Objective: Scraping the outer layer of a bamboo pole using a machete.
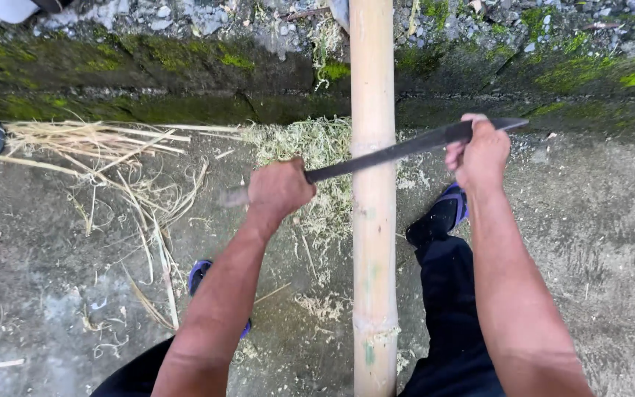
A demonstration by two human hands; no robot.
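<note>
Head view — left hand and right hand both fisted around long blade across bamboo pole.

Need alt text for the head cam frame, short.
Both hands hold a long dark blade crosswise against an upright bamboo pole: left hand on the handle, right hand near the tip. Shavings litter the concrete ground.

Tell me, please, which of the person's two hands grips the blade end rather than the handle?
The right hand: it pinches the knife near its bare tip, while the left hand holds the handle.
</note>
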